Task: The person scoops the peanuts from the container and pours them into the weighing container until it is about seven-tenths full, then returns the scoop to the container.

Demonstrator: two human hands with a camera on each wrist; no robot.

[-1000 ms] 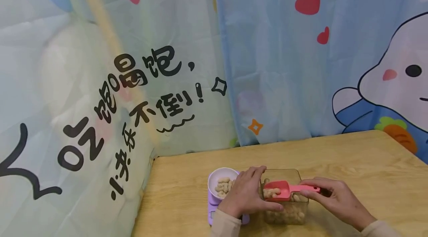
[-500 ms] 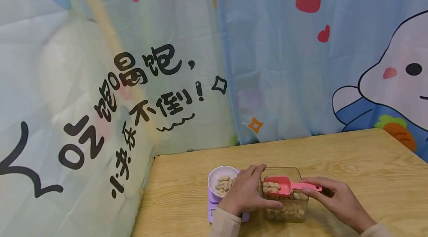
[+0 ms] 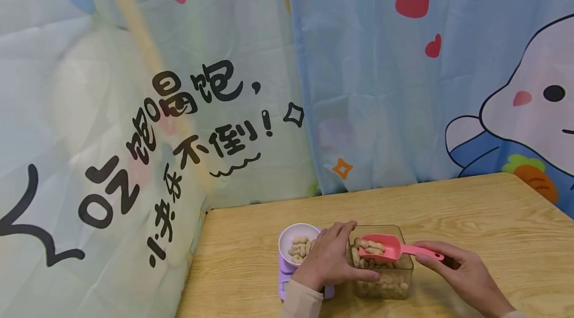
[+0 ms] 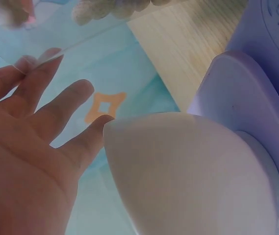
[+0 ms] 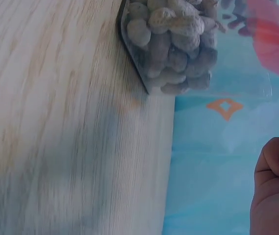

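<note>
My right hand [image 3: 466,273] grips the handle of a pink scoop [image 3: 392,248] over the clear container [image 3: 405,285] of peanuts. Several peanuts [image 3: 374,247] lie in the scoop's bowl. My left hand [image 3: 326,260] holds the container's left side, thumb at the front and fingers toward the back; in the left wrist view, fingertips touch its clear edge. Left of that hand, a white bowl [image 3: 287,242] with several peanuts sits on a purple kitchen scale [image 3: 285,278]. The left hand partly covers both. In the right wrist view, the scoop [image 5: 275,41] shows through the container's wall.
All of this stands on a wooden table [image 3: 489,223]. A printed fabric curtain [image 3: 367,83] hangs behind it, and another printed sheet [image 3: 233,19] with black lettering rises along the left side.
My right hand has drawn the scoop a little to the right and tilted its handle end lower, with peanuts in it. The left hand, container and bowl stay in place.
</note>
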